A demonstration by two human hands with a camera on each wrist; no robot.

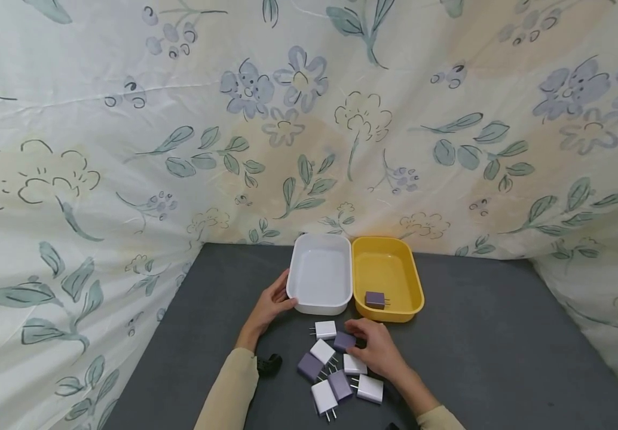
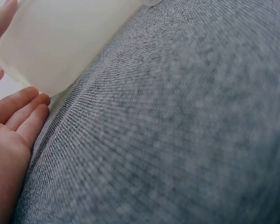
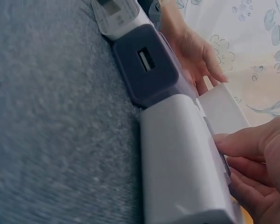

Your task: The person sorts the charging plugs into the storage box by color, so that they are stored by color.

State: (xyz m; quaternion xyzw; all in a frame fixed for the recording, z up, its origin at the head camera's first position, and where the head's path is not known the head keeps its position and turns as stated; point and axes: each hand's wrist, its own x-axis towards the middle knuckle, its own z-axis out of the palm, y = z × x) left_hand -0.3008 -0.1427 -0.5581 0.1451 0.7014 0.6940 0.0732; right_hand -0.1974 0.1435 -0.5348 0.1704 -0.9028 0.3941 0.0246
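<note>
My left hand (image 1: 267,309) holds the white plastic tray (image 1: 321,310) at its near left corner, thumb at the front rim and fingers along the side. In the left wrist view its fingertips (image 2: 43,99) touch the tray's outer wall. My right hand (image 1: 378,347) pinches a purple USB wall charger (image 1: 344,341) at the far side of a loose pile. In the right wrist view a white charger (image 3: 182,158) largely hides the pinched one. White chargers (image 1: 370,389) and purple chargers (image 1: 310,365) lie close together below my hands, prongs pointing various ways.
A yellow tray (image 1: 419,295) stands against the white tray's right side, with one purple charger (image 1: 375,300) inside near its front. A black object (image 1: 269,365) is beside my left wrist. Floral cloth (image 1: 309,119) hangs behind the dark grey table (image 1: 492,334).
</note>
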